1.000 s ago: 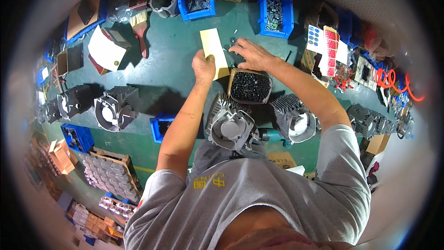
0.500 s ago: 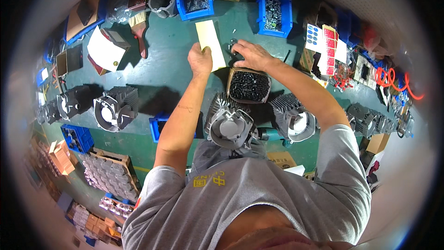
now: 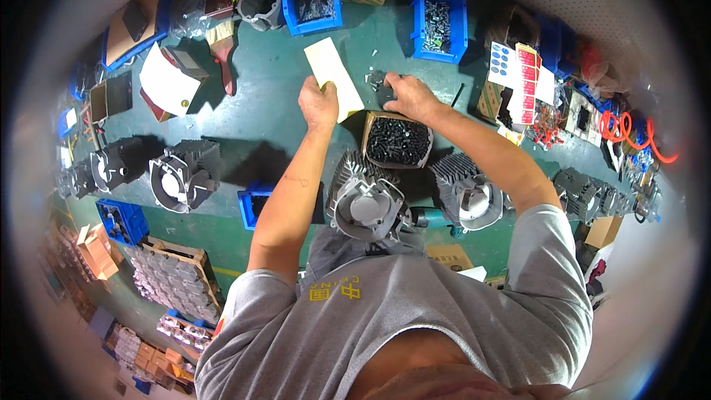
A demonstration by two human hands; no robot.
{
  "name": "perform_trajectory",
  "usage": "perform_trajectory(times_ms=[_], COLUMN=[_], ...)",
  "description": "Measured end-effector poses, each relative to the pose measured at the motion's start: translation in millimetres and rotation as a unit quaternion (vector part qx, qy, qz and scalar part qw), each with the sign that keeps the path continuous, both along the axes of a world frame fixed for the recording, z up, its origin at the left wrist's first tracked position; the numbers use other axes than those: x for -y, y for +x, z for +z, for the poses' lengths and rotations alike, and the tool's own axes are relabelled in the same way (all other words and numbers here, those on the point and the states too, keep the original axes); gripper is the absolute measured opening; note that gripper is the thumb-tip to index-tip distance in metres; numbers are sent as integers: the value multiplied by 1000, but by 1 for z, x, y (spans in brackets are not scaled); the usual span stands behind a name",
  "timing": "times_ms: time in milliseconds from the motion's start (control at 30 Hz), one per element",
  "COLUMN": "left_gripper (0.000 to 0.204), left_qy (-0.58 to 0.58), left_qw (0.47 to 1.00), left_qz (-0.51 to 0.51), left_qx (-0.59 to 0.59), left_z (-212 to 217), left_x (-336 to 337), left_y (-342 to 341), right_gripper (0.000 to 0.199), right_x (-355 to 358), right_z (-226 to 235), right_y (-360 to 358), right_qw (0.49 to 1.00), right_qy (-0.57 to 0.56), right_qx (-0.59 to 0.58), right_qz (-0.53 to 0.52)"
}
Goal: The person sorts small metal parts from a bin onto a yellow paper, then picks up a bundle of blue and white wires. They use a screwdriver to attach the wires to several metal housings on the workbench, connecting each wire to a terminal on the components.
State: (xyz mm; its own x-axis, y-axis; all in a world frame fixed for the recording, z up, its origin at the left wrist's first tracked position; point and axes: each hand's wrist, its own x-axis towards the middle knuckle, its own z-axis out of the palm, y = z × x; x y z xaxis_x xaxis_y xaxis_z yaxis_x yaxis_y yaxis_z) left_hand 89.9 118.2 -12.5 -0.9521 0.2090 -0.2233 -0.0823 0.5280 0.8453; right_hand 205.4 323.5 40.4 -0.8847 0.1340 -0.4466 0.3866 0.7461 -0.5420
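My left hand (image 3: 319, 104) grips a pale yellow strip of card or paper (image 3: 333, 74), thumb on top, above the green bench. My right hand (image 3: 413, 98) reaches in from the right, with thumb and fingers apart and nothing visible between them. Just left of its fingertips is a small cluster of dark and silvery screws (image 3: 375, 79). Under that hand and towards me stands an open cardboard box (image 3: 366, 141) full of black screws (image 3: 400, 139). Nearer still, a grey finned metal housing (image 3: 366, 207) sits at the bench's front edge.
Blue bins (image 3: 311, 28) (image 3: 442, 53) of screws stand at the back. More finned housings (image 3: 185, 174) (image 3: 470, 196) line the front edge, with a teal power tool (image 3: 429, 216) between two. A brush (image 3: 224, 55) lies left; sticker sheets (image 3: 526, 85) and a coiled orange hose (image 3: 626, 124) are right.
The yellow strip has tilted further left at its far end, with my left hand shifting slightly left and nearer. My right hand has drawn back to the right, uncovering more of the small screws.
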Motion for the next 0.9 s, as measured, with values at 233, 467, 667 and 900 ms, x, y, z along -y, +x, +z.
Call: perform_trajectory(times_ms=[233, 467, 667, 900], left_gripper=[20, 19, 23, 21], left_qy=[-21, -7, -29, -39], left_qw=[1000, 1000, 999, 997], left_qz=[-9, -10, -15, -65], left_qx=[-19, -13, -12, -14], left_z=[-3, 10, 6, 8], left_x=[-13, -24, -10, -36], left_y=[12, 9, 12, 7], right_gripper=[29, 52, 48, 38], right_x=[-2, -4, 5, 12], right_z=[-15, -6, -13, -30], right_y=[-28, -53, -29, -27], right_qw=[988, 980, 992, 990], right_qy=[-73, 138, 76, -34], right_qx=[-103, -142, -93, -106], right_qz=[-94, 13, 35, -87])
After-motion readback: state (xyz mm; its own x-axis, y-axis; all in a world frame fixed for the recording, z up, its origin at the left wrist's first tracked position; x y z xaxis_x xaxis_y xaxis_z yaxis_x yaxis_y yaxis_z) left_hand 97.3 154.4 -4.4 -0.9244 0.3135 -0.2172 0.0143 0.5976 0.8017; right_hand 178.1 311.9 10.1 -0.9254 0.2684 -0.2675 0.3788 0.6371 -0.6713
